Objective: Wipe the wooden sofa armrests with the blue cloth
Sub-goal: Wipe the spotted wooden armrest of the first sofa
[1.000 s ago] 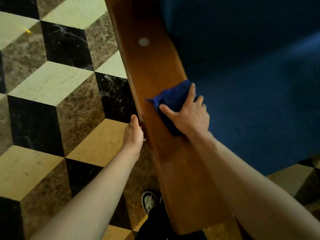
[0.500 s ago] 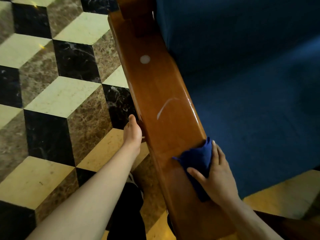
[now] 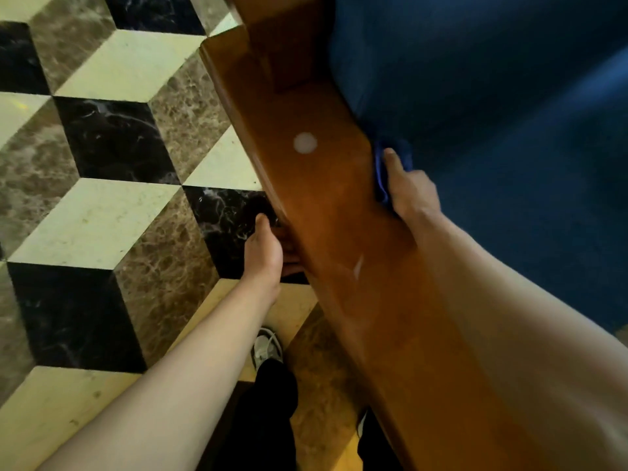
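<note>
Small soft blue cloth: sitting bunched against the inner edge of the long polished brown wooden armrest, on the side facing the dark blue upholstered sofa seat. Likely light, limp and easily folded; best held as a wad under the palm, since a loose corner could slip into the gap beside the seat.

Right hand: pressing the cloth to that inner edge, thumb lying along the wood, fingers curling over the side and mostly hidden.

Armrest: appearing rigid, glossy and probably slick; a pale round spot is showing just beyond the cloth, on the top face. The top face is lying open for strokes toward a raised wooden post at the far end.

Left hand: closing on the armrest's outer underside, bracing.

Patterned marble tile floor: lying beyond the armrest's outer edge; a grey shoe is standing below.
</note>
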Demonstrator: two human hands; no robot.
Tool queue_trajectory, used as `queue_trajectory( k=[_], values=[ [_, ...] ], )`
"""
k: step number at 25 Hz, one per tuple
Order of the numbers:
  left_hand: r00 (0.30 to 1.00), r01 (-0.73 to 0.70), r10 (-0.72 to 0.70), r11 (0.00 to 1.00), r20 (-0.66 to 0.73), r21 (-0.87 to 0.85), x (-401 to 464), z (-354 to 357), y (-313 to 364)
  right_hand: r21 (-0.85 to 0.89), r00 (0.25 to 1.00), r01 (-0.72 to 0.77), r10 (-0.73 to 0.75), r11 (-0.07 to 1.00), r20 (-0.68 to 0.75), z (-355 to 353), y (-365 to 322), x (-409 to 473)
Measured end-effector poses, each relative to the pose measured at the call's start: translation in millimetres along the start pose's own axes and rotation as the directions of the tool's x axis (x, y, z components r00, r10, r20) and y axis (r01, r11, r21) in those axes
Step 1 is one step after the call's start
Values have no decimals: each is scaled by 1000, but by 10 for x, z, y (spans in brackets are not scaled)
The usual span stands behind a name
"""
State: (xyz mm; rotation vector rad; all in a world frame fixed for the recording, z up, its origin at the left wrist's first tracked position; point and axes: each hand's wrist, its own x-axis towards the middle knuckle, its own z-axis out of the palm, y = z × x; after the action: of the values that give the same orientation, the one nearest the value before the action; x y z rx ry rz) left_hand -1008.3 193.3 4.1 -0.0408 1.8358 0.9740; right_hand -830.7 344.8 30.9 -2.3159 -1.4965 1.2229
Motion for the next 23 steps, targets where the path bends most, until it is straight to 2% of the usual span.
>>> queue_trajectory(
  k=[2, 4, 5, 7, 10, 14, 17, 19, 21, 22, 23],
  values=[
    [998, 40, -39, 999, 52, -11, 51, -73, 137, -288, 965, 221, -252, 932, -74, 98, 268, -348],
    [990, 92, -90, 996, 106, -20, 81, -106, 253, -550, 856, 436, -516, 712, 10, 270, 664, -1016],
    [984, 121, -117, 993, 132, -19, 114, -118, 316, -625, 819, 491, -566, 606, 94, 373, 863, -1358],
    [973, 154, -149, 988, 173, -15, 152, -148, 410, -691, 812, 501, -559, 522, 167, 534, 1100, -1780],
    [970, 140, -137, 990, 199, -2, 253, -209, 518, -704, 782, 517, -603, 486, 157, 757, 720, -1580],
    [983, 122, -109, 989, 149, -82, 410, -286, 698, -706, 703, 555, -701, 439, 117, 1341, -527, -939],
    [989, 72, -45, 979, 142, -191, 625, -328, 1013, -750, 689, 523, -719, 405, 93, 1641, -1328, -515],
    [985, 53, -15, 974, 172, -219, 701, -315, 1207, -757, 650, 547, -751, 357, 116, 1588, -1289, -502],
    [984, 62, -26, 978, 177, -201, 656, -313, 1242, -724, 613, 605, -774, 332, 157, 1407, -733, -763],
    [981, 75, -42, 982, 190, -172, 610, -314, 1222, -716, 637, 591, -760, 372, 131, 1281, -397, -931],
    [975, 92, -59, 985, 214, -147, 564, -304, 1185, -726, 698, 527, -713, 443, 72, 1135, -106, -1083]
  ],
)
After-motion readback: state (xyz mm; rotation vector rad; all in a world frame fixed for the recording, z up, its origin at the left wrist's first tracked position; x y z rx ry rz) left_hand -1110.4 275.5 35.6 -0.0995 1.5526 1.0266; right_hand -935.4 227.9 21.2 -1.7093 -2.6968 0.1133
